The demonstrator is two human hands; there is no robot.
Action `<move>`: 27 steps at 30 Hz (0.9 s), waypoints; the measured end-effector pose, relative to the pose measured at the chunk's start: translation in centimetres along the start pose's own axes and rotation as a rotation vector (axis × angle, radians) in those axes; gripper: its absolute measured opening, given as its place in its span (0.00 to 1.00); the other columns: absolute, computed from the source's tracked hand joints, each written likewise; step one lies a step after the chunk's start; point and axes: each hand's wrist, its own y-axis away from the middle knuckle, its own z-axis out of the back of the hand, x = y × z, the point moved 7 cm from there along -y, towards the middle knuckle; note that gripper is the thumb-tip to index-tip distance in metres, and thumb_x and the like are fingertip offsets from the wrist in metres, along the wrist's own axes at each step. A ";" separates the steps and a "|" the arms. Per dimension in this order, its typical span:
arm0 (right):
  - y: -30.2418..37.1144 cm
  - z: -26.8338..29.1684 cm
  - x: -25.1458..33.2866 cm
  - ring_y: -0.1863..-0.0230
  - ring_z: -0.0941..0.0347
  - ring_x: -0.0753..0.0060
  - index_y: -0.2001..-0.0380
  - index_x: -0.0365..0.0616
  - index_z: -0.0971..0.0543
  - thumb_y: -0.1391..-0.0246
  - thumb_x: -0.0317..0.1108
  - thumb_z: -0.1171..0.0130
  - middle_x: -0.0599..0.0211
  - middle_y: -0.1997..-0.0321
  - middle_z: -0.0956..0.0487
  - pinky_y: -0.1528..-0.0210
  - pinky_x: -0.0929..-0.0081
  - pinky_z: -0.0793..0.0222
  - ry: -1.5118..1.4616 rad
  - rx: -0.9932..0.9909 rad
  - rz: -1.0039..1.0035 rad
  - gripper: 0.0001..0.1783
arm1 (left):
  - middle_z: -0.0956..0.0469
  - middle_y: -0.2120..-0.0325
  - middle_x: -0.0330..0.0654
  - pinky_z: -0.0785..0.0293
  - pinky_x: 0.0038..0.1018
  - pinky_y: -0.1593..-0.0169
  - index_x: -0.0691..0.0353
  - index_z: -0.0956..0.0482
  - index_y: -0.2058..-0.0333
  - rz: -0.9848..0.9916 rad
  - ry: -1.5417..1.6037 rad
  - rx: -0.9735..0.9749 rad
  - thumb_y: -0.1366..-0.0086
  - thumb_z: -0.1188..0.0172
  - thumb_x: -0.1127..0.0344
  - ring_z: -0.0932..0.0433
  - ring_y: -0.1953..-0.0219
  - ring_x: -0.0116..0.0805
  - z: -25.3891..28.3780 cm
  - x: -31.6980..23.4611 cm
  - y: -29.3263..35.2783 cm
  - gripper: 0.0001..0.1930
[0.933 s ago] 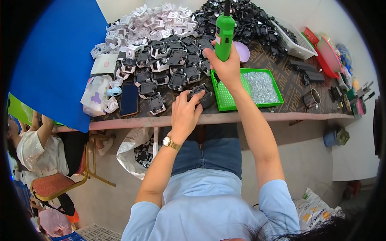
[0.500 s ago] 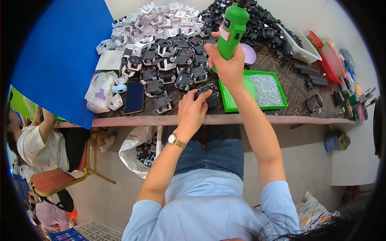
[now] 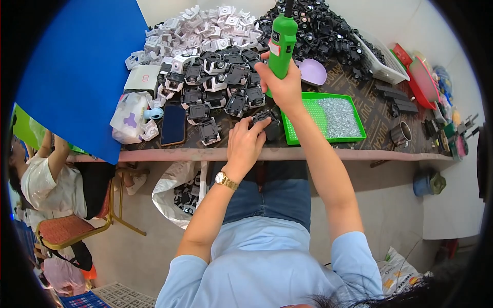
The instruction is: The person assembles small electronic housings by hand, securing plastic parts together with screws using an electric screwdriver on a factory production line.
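My right hand [image 3: 285, 91] is wrapped round a green electric screwdriver [image 3: 282, 45], held upright above the table; its lower tip is hidden behind the hand. By the table's front edge, my left hand [image 3: 245, 141] has its fingers bent over a black plastic housing [image 3: 269, 119] and holds it down. To the right of that housing lies a green tray [image 3: 328, 140] with a perforated base and a heap of small silvery screws [image 3: 341, 117]. Rows of black-and-white plastic housings [image 3: 208, 131] stand to the left and beyond my left hand.
Behind are piles of white parts [image 3: 205, 28] and black parts [image 3: 328, 31]. A purple dish [image 3: 312, 72], white basket [image 3: 385, 66] and metal cup [image 3: 401, 133] are to the right. A phone [image 3: 173, 124] and tissue pack [image 3: 127, 119] lie left. Another person [image 3: 54, 179] sits at far left.
My right hand and the screwdriver have shifted a little left and lower, and the screwdriver stands more upright. More of the purple dish shows. My left hand stays on the housing.
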 end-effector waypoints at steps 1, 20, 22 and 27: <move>0.0 0.0 -0.4 0.82 0.32 0.85 0.56 0.40 0.27 0.49 0.32 0.30 0.74 0.76 0.25 0.82 0.82 0.38 -0.009 0.029 -0.049 0.20 | 0.25 0.57 0.52 0.30 0.40 0.52 0.50 0.19 0.49 0.001 -0.003 -0.001 0.41 0.39 0.71 0.25 0.53 0.50 0.0 -0.1 0.0 0.20; 1.4 0.2 -0.4 0.75 0.25 0.73 0.65 0.40 0.30 0.52 0.39 0.27 0.62 0.75 0.21 0.70 0.71 0.29 0.385 -0.263 0.061 0.22 | 0.26 0.55 0.52 0.24 0.41 0.54 0.50 0.18 0.52 0.018 0.048 -0.002 0.41 0.40 0.71 0.25 0.55 0.51 -0.3 0.5 0.1 0.18; 0.9 0.6 -0.3 0.75 0.27 0.75 0.61 0.39 0.28 0.51 0.38 0.27 0.68 0.75 0.23 0.70 0.73 0.30 0.339 -0.220 0.103 0.22 | 0.26 0.55 0.51 0.24 0.40 0.54 0.49 0.18 0.52 0.005 0.039 -0.020 0.41 0.40 0.72 0.25 0.55 0.50 -0.2 0.2 0.1 0.18; 2.9 2.0 1.2 0.79 0.33 0.88 0.49 0.41 0.27 0.46 0.29 0.32 0.78 0.76 0.27 0.78 0.86 0.38 0.009 -0.202 0.055 0.23 | 0.27 0.53 0.47 0.25 0.39 0.55 0.49 0.18 0.52 -0.003 0.018 -0.018 0.44 0.38 0.74 0.26 0.54 0.48 0.2 -0.5 0.3 0.20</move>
